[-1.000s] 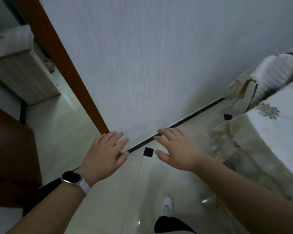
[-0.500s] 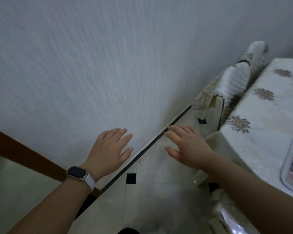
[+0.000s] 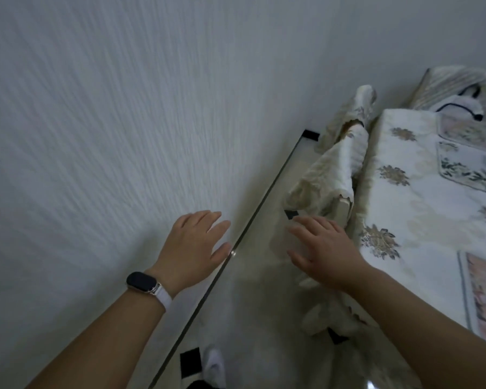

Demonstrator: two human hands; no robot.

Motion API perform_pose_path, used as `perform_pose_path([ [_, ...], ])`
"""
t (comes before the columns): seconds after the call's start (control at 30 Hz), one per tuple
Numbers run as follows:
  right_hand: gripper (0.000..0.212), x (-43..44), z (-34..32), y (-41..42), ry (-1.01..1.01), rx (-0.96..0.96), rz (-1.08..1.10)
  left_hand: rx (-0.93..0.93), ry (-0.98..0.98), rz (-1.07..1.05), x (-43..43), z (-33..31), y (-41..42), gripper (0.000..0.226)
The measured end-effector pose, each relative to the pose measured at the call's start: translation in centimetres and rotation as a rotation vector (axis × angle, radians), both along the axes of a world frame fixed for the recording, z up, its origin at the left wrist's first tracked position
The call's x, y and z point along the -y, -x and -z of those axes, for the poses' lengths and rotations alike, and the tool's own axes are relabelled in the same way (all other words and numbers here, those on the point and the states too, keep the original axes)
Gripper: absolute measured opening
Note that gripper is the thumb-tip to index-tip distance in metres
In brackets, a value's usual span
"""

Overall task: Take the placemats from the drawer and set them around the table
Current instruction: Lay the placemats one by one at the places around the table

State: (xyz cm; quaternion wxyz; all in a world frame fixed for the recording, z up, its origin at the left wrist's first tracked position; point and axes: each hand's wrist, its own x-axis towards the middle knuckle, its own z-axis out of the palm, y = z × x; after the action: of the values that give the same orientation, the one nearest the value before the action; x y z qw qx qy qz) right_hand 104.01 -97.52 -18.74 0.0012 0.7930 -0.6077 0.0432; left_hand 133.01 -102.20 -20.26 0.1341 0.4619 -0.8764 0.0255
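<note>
Now left hand (image 3: 192, 245) hovers by wall (image 3: 124, 136), right hand (image 3: 323, 248) by table (image 3: 432, 228) edge.

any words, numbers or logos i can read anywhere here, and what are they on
None: no readable text in this view.
smartwatch: screen dark, nothing displayed, no brand visible.
placemats: flower and leaf patterns only, no lettering visible.
tablecloth: floral motifs only, no words.
wall: plain textured surface, no signs or labels.
</note>
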Motion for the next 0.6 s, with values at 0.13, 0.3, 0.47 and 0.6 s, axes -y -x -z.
perform_pose_path([
  [0.13,0.054,4.0,-1.4,0.4,0.071,-0.008,0.117,-0.071,0.029,0.128,7.4,-1.2,2.0,0.045],
  [0.3,0.053,6.2,-2.0,2.5,0.063,-0.014,0.238,-0.106,0.019,0.277,12.8,-1.7,6.9,0.046],
  [0.47,0.05,9.1,-1.6,5.9,0.071,0.007,0.367,-0.077,0.01,0.379,18.7,-0.5,11.8,0.045],
  [0.6,0.054,13.4,-0.4,9.5,0.048,0.042,0.411,-0.054,0.021,0.444,24.1,0.2,16.3,0.046],
])
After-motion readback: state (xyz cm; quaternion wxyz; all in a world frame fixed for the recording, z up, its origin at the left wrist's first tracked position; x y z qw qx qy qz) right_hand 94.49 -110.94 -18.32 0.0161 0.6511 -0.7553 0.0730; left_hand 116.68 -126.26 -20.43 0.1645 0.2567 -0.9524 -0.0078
